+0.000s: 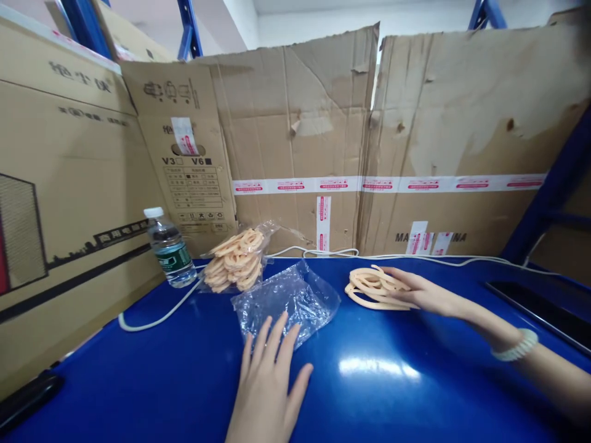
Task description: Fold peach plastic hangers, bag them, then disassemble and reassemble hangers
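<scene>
My left hand (270,381) has its fingers spread, with the fingertips at the near edge of a clear plastic bag (295,301) that lies flat on the blue table. On the right, my right hand (415,290) has its fingers closed on a bundle of pale beige looped bands (372,288), low over the table. What the bands are made of I cannot tell. Behind the flat bag, to the left, a second clear bag (236,261) is filled with many similar beige loops. A pale coiled band circles my right wrist.
A water bottle (170,249) with a white cap stands at the back left. A white cable (152,326) runs along the table's back and left. Cardboard panels (295,135) wall the rear. A dark phone-like slab (540,311) lies right; a black object (30,397) sits front left.
</scene>
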### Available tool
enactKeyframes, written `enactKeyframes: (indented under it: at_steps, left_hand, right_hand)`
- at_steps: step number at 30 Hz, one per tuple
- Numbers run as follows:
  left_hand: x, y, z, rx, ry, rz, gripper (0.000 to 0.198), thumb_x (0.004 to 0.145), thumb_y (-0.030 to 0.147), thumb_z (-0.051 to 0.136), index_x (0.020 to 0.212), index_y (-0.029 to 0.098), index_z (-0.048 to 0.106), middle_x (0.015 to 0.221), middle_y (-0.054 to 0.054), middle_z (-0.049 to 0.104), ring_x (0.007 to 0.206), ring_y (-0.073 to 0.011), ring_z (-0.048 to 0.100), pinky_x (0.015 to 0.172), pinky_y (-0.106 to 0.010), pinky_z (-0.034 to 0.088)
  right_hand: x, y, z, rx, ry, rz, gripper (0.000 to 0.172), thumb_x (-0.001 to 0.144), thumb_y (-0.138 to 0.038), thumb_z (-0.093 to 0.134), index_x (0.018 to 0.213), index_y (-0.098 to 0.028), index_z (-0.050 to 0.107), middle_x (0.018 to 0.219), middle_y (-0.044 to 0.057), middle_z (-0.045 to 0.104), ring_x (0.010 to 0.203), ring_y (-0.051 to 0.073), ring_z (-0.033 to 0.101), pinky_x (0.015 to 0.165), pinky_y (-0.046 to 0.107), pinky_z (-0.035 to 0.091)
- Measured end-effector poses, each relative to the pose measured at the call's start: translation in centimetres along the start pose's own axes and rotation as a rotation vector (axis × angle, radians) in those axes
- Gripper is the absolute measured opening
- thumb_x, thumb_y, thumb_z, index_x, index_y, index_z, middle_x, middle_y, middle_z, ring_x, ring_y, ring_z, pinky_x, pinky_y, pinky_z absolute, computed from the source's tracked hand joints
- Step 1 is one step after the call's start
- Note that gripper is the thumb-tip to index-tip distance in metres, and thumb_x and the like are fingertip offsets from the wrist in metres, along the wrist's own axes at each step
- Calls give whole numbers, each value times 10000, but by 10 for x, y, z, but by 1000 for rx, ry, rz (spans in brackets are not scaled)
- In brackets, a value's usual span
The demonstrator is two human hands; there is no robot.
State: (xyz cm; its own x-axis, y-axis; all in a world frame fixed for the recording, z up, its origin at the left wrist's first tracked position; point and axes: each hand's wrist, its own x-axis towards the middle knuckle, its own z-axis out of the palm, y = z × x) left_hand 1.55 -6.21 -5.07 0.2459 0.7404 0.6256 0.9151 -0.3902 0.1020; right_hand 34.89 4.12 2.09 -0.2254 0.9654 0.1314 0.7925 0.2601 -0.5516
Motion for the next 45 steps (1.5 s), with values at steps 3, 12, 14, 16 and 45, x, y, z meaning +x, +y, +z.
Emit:
enactKeyframes:
  at_steps: [3,12,14,16,45]
  left_hand:
    - [-1,2,-2,-37,-82,-15,410,912,280,550,1319,290,503,1232,-51,663,1168,-310,585,1008,-603,420]
    - [24,-11,-42,-150,87,232,187,904,139,510,932,279,631,830,28,717,739,-170,693,858,-372,526]
    - [37,-20,-61,-171,262,206,134,900,183,553,937,281,637,839,33,719,773,-175,692,860,-356,521]
    - [55,-28,-84,-177,366,136,84,895,231,583,915,273,653,858,26,715,796,-180,685,839,-337,524]
    - [153,-140,-71,27,108,201,219,863,345,451,852,231,638,910,-83,715,895,-270,644,829,-386,492]
  right_hand:
    - [0,8,8,-243,-39,32,565,839,-483,451,1324,-219,572,1266,142,628,1267,387,471,1044,578,337]
    - [-9,17,17,-145,276,-186,507,941,-543,346,1175,-209,648,1158,154,636,1090,328,569,923,530,447]
    - [-10,17,17,-52,356,-192,492,934,-548,375,1195,-211,619,1129,138,655,1091,320,585,948,518,446]
    - [-11,15,16,35,415,-179,513,929,-542,399,1295,-203,520,1089,121,670,1059,308,613,945,502,457]
    - [-27,-7,23,128,399,-295,322,950,-428,415,1127,-214,578,1052,113,664,1009,282,605,894,493,471]
